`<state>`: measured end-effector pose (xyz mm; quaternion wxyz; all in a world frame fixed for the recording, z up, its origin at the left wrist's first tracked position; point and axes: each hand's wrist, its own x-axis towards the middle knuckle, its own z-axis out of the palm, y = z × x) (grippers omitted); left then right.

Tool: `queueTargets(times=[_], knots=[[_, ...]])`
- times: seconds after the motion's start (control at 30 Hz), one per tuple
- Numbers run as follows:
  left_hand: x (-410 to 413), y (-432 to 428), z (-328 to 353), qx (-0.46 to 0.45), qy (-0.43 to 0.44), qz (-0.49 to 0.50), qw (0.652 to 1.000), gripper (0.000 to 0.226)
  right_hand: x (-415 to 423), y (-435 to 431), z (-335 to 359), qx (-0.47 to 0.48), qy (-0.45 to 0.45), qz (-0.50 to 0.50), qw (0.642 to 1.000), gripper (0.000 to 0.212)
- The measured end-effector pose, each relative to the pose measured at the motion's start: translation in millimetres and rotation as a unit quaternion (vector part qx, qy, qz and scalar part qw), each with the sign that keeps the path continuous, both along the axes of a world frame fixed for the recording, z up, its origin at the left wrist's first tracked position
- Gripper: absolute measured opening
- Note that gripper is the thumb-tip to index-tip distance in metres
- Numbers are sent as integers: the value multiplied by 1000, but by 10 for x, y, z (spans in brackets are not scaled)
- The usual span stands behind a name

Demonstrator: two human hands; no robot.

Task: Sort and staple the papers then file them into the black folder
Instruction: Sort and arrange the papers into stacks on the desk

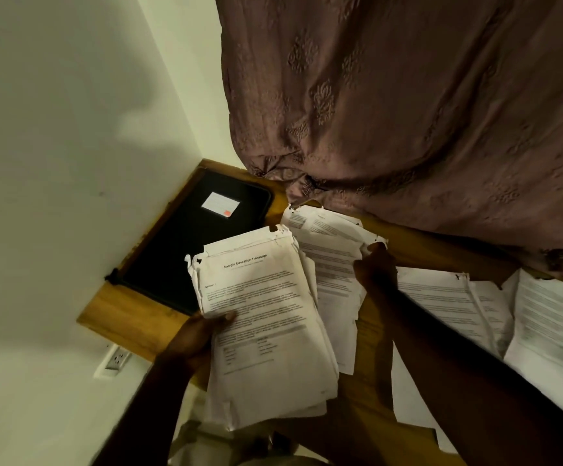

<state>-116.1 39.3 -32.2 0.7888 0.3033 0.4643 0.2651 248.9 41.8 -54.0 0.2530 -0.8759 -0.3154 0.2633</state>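
Black folder closed on table, paper stack in left hand

Your left hand holds a paper stack beside the black folder; your right hand touches sheets on the worktop.

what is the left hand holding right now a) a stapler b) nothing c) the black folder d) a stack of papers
d: the left hand grips the stack by its edge, thumb on the top sheet, while the folder lies untouched behind it.
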Motion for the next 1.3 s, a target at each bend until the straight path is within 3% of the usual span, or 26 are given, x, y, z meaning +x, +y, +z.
queueTargets(times=[0.13,0.23,0.43,0.53,0.63,0.73,0.8,0.93,1.13,1.23,1.3], knots=[[104,25,133,18,-9,0,1000,38,17,64,2,13,-42,11,999,31],[123,71,120,23,-10,-9,1000,40,-63,69,-23,62,-18,1,998,28],[416,220,153,38,-21,-57,997,43,-50,-58,82,129,201,-34,970,29],[650,272,208,54,-19,-88,994,43,57,-167,-71,120,278,-9,953,43],[874,293,228,81,3,-94,992,40,18,-265,111,163,435,-30,885,45],[1022,282,143,88,30,-88,992,43,-11,-388,166,193,516,-36,834,44],[1070,268,84,104,61,-91,989,45,-47,-456,168,203,519,8,830,40],[1141,224,6,140,98,-98,980,41,-86,-537,148,177,428,116,878,48],[1189,173,45,178,160,-68,969,34,-143,-637,195,205,385,123,891,57],[1209,220,94,247,218,-48,943,66,-79,-688,296,224,426,127,867,54],[1215,210,150,205,192,-22,960,101,-33,-720,370,237,446,117,855,54]])
